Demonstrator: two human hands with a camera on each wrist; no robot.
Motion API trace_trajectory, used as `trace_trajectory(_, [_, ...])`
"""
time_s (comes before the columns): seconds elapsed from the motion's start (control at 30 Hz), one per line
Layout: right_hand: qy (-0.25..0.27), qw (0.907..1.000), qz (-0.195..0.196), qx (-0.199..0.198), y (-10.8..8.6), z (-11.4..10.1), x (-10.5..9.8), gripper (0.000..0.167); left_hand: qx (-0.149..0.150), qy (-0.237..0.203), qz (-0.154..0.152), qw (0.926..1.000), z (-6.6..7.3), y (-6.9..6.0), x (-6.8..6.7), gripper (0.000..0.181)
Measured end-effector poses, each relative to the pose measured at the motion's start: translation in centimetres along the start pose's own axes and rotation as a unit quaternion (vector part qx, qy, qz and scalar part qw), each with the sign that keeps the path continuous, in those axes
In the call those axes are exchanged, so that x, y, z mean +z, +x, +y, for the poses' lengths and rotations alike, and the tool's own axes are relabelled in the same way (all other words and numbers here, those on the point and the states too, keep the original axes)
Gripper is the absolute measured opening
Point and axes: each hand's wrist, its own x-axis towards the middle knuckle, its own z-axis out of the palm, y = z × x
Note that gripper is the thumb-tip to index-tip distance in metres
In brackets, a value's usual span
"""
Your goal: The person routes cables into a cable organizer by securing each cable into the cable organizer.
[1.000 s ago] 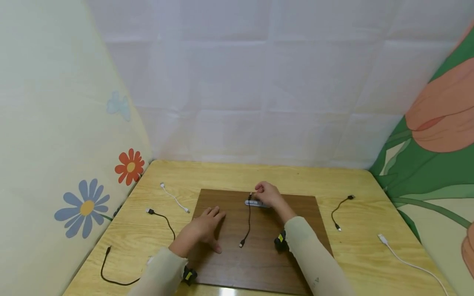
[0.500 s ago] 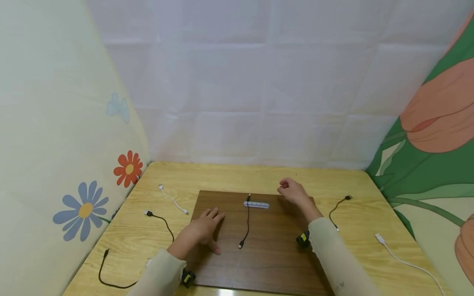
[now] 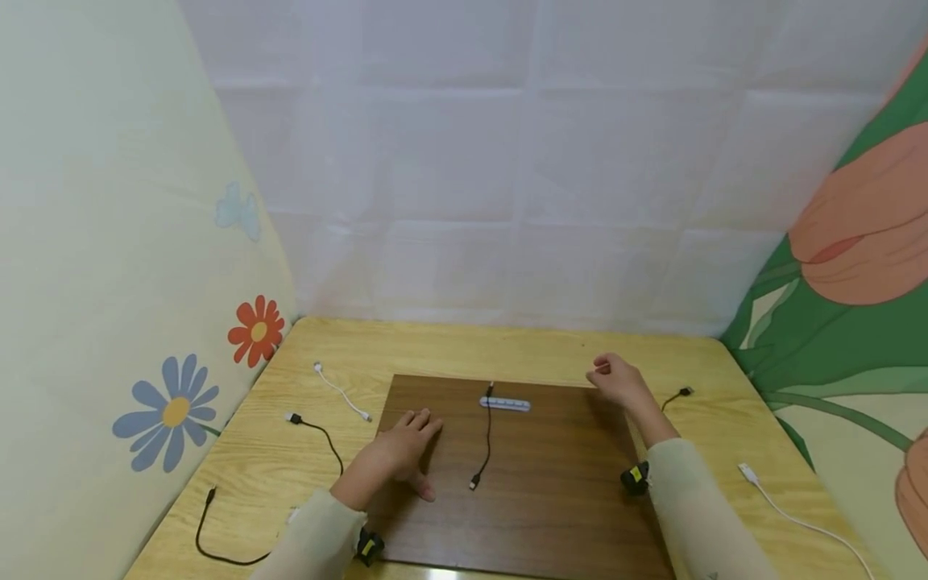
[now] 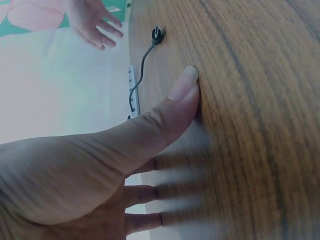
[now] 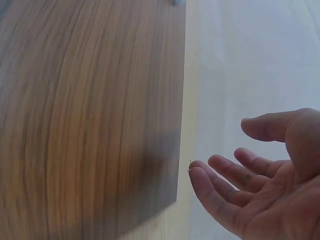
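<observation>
1. Left hand lies spread on the board; right hand hangs, fingers loosely bent apart, by its far right corner.
2. Board's far part: strip, crossed by cable; slotting unclear.
3. Board's left: white lead, two black leads; right: long lead, short lead partly behind arm.

The board has a wood-like surface, smooth and slightly glossy — the black cable looks of matt plastic, the white backdrop of creased cloth.
</observation>
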Motion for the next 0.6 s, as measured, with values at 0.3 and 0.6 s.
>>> trace_trajectory(0.3, [0.000,0.9994,-0.014,0.032,-0.7,2.9,-3.1,0.057,-0.005,0.001,0.001,1.0000,0.2,0.1,-0.2,0.115])
trace_trajectory(0.6, [0.005,0.9971,-0.029,0.070,-1.0,6.2,-6.0,0.063,-0.007,0.001,0.002,1.0000,0.0,0.1,0.0,0.114])
